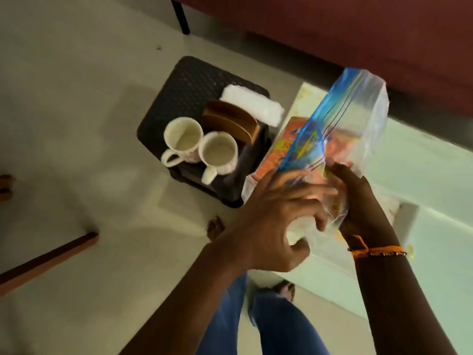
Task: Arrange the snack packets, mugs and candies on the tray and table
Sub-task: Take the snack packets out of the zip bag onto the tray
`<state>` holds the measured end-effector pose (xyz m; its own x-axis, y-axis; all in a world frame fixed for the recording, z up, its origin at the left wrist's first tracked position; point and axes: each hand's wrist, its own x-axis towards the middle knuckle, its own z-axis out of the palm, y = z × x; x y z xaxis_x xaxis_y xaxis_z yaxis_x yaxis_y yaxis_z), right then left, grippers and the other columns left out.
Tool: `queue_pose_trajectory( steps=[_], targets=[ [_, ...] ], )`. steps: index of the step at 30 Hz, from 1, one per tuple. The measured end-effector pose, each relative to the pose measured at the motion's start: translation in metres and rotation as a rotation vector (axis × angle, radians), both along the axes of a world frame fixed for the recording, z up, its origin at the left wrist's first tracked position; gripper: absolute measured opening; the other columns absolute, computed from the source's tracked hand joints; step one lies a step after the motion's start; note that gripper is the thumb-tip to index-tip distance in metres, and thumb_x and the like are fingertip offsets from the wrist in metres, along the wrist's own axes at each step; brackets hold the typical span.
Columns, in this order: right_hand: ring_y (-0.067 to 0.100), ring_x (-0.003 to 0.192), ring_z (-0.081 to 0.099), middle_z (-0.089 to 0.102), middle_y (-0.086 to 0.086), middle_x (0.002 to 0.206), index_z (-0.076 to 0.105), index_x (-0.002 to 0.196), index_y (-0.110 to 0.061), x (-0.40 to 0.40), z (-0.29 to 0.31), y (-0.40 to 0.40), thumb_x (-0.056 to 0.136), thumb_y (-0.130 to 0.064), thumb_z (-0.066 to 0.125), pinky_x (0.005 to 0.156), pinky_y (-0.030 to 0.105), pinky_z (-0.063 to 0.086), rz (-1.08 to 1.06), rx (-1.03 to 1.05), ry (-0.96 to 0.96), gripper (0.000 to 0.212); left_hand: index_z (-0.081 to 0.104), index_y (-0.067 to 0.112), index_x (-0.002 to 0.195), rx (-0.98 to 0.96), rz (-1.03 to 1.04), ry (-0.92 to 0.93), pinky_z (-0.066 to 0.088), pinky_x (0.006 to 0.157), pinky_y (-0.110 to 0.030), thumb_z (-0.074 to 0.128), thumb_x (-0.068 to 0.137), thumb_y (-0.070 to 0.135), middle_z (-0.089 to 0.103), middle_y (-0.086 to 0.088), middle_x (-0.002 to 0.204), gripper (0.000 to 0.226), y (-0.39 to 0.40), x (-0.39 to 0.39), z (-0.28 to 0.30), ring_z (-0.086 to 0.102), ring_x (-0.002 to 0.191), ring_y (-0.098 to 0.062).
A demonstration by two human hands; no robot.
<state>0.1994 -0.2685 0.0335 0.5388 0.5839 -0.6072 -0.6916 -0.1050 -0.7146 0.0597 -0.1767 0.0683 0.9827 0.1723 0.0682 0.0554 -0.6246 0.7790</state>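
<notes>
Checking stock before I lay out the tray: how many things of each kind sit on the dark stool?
White ceramic mugs: 2
Brown wooden holder: 1
White folded cloth or packet, too blurred to tell which: 1
Total: 4

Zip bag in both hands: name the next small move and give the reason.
Probably draw the orange snack packet out of the zip bag with the left hand. The right hand grips the bag from below, the left hand's fingers are spread at its side, and the packet still shows through the clear plastic.
</notes>
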Motion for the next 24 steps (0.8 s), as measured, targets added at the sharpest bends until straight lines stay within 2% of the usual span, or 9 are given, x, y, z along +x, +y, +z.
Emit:
queue_pose_trajectory(
  steps=[2,6,9,11,13,16,19,22,24],
  targets=[
    [0.026,0.067,0.056,0.056,0.016,0.087,0.054,0.109,-0.004,-0.007,-0.003,-0.045,0.074,-0.019,0.062,0.056,0.029,0.047,-0.034,-0.024,0.003,0.039,0.064,0.018,0.095,-0.256,0.070,-0.022,0.028,0.110,-0.031,0.063,0.062,0.013,0.053,0.003,0.132,0.033,-0.034,-0.003,0.004,0.038,0.128,-0.010],
    [0.008,0.041,0.056,0.061,-0.008,0.055,0.055,0.095,-0.019,-0.023,-0.018,-0.114,0.084,-0.010,0.059,0.042,0.021,0.049,-0.038,-0.108,-0.031,0.015,0.053,0.019,0.105,-0.620,0.613,0.080,0.043,0.084,-0.019,0.054,0.080,0.004,0.053,0.008,0.110,0.029,-0.083,-0.002,-0.010,0.053,0.101,-0.005],
    [0.014,0.066,0.068,0.072,-0.001,0.081,0.057,0.113,-0.010,-0.037,-0.028,-0.143,0.085,-0.010,0.058,0.059,0.031,0.059,0.005,-0.067,0.021,0.028,0.058,0.018,0.097,-0.879,0.763,0.369,0.042,0.069,-0.025,0.055,0.087,0.006,0.058,0.001,0.083,0.016,-0.104,0.000,-0.028,0.053,0.076,-0.013],
    [0.028,0.103,0.063,0.063,0.016,0.120,0.049,0.129,-0.005,-0.046,-0.032,-0.147,0.088,-0.015,0.052,0.090,0.045,0.054,0.013,-0.036,0.105,0.042,0.062,0.018,0.088,-0.880,0.739,0.374,0.043,0.069,-0.026,0.057,0.087,0.007,0.060,0.003,0.071,0.012,-0.112,-0.003,-0.035,0.054,0.071,-0.012],
    [0.032,0.120,0.053,0.052,0.019,0.136,0.045,0.134,-0.007,-0.052,-0.035,-0.143,0.090,-0.026,0.048,0.103,0.047,0.045,0.060,-0.010,0.197,0.048,0.066,0.019,0.085,-0.824,0.682,0.307,0.043,0.065,-0.015,0.058,0.085,0.004,0.062,0.016,0.061,0.017,-0.116,-0.006,-0.035,0.054,0.063,0.001],
    [0.019,0.104,0.064,0.071,-0.003,0.112,0.058,0.116,-0.020,-0.061,-0.036,-0.133,0.097,-0.039,0.033,0.086,0.030,0.055,0.271,-0.097,0.108,0.037,0.069,0.020,0.091,-0.819,0.664,0.267,0.047,0.064,-0.014,0.064,0.081,0.002,0.065,0.017,0.065,0.021,-0.122,-0.008,-0.036,0.058,0.063,0.004],
    [0.015,0.119,0.053,0.059,-0.006,0.129,0.054,0.119,-0.026,-0.063,-0.037,-0.130,0.096,-0.048,0.026,0.100,0.036,0.045,0.280,-0.226,-0.114,0.043,0.067,0.019,0.095,-0.587,0.697,0.327,0.048,0.063,-0.018,0.066,0.075,0.002,0.060,0.010,0.068,0.026,-0.132,-0.008,-0.040,0.056,0.062,-0.004],
    [0.003,0.095,0.061,0.065,-0.013,0.102,0.058,0.112,-0.018,-0.061,-0.028,-0.132,0.091,-0.047,0.039,0.082,0.021,0.051,0.153,-0.156,-0.286,0.040,0.061,0.017,0.105,-0.573,0.711,0.363,0.054,0.074,-0.027,0.065,0.076,0.005,0.063,0.003,0.083,0.032,-0.146,-0.003,-0.042,0.063,0.079,-0.011],
    [0.004,0.086,0.060,0.062,-0.008,0.097,0.058,0.110,-0.012,-0.061,-0.025,-0.133,0.088,-0.034,0.052,0.074,0.014,0.050,0.237,-0.215,-0.472,0.032,0.057,0.016,0.105,-0.565,0.734,0.344,0.055,0.073,-0.024,0.064,0.079,0.007,0.061,0.009,0.082,0.028,-0.154,-0.001,-0.043,0.062,0.078,-0.002]
  ],
)
